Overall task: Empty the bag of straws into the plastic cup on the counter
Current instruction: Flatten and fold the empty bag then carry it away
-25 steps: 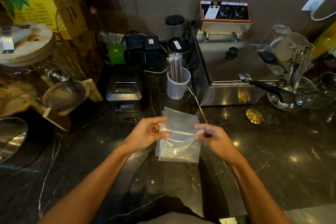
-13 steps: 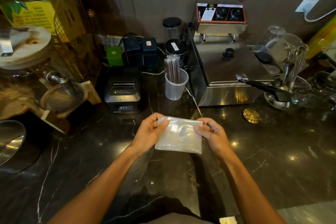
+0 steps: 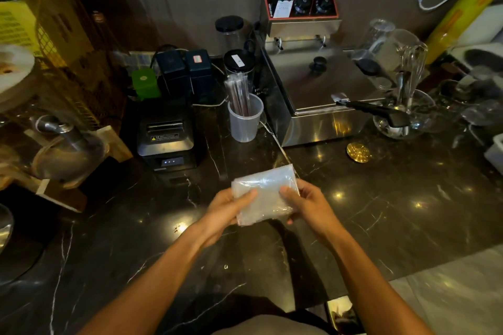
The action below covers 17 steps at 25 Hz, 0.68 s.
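Two bare hands hold a folded clear plastic bag above the near middle of the dark marble counter. The left hand grasps the bag's left edge with the thumb laid across its top face, and the right hand grasps the right edge the same way, fingers curled underneath. The bag is flattened into a rough rectangle, crinkled and glossy, catching pale highlights, and looks empty; its far right corner tips up away from the hands.

Farther back and a little left stands the translucent plastic cup on the counter, upright, with a bundle of wrapped straws standing in it and leaning toward the far left, rising well above the rim. Just left of the cup sits a black receipt printer; just right of it is a stainless steel fryer with a red-edged control panel, and a thin white cable runs between the cup and the fryer toward the bag. Behind the cup are two black-lidded jars. A small round brass disc lies on the counter to the right, near the fryer's front.
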Available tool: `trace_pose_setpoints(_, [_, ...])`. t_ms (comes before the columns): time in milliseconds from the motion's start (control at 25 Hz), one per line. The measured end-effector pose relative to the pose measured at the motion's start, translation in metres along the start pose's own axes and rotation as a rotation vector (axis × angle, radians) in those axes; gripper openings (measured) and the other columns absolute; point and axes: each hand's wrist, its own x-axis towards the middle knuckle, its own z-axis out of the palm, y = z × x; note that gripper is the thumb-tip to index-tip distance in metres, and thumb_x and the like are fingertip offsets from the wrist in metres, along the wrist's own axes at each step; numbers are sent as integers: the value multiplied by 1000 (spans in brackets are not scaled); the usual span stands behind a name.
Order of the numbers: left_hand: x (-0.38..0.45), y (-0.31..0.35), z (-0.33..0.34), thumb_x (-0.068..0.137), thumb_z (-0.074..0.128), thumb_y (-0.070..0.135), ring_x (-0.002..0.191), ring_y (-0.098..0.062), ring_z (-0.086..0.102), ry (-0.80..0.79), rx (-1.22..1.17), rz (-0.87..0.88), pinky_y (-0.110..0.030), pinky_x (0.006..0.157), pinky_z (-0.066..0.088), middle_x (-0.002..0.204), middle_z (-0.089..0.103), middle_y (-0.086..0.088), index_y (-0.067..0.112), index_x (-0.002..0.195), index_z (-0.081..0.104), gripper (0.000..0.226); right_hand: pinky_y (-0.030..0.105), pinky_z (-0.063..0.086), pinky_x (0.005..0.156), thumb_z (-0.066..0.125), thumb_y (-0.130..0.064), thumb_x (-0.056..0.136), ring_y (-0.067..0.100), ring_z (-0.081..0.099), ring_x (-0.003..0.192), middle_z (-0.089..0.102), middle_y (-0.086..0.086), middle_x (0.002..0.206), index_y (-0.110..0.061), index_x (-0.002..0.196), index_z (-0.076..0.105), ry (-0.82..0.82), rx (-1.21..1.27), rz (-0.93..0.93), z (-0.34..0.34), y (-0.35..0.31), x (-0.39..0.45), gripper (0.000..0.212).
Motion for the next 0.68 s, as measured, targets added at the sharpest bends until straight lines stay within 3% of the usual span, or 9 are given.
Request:
trace_pose_setpoints(80, [1, -8, 6, 93, 72, 29, 108, -25, 75, 41, 48, 48, -33, 82, 63, 122, 76, -12, 15, 127, 69, 37, 28, 57, 56, 58, -39, 103, 24, 75, 87, 75, 11, 109, -13, 119, 66, 67, -17, 41, 1, 6, -5, 31])
trace_pose_setpoints(240, [2, -13, 22, 97, 68, 21, 102, -19, 76, 160, 150, 168, -28, 75, 64, 112, 77, -4, 17, 119, 68, 22, 24, 48, 43, 52, -39, 106, 11, 63, 52, 73, 11, 81, -6, 109, 64, 221, -53, 106, 13, 22, -15, 35])
trace_pose_setpoints(320, [2, -13, 26, 99, 66, 20, 90, -14, 78, 142, 177, 176, -28, 61, 63, 107, 77, -2, 20, 116, 67, 17, 26, 54, 50, 52, -37, 106, 9, 68, 57, 73, 6, 80, -9, 105, 67, 317, -115, 56, 16, 31, -18, 32])
trace_pose_setpoints(440, [1, -15, 26, 101, 62, 29, 65, -11, 71, 132, 357, 189, -24, 38, 47, 102, 76, -3, 25, 117, 64, 17, 32, 61, 67, 54, -38, 105, 16, 75, 77, 77, 7, 90, -13, 102, 70, 381, -136, 23, 20, 42, -19, 29])
trace_pose_setpoints(560, [3, -19, 19, 100, 63, 33, 61, -10, 69, 92, 375, 153, -22, 37, 44, 106, 76, -5, 24, 123, 63, 25, 22, 57, 62, 55, -38, 105, 10, 73, 74, 76, 7, 90, -10, 103, 69, 364, -65, 43, 21, 43, -23, 31])
trace_pose_setpoints(680, [5, -17, 12, 95, 70, 28, 55, -12, 68, -59, 265, 45, -20, 43, 48, 106, 77, -8, 19, 125, 63, 33, 13, 49, 51, 55, -40, 104, -1, 67, 58, 72, 4, 85, -5, 105, 68, 380, -17, 97, 13, 45, -31, 37])
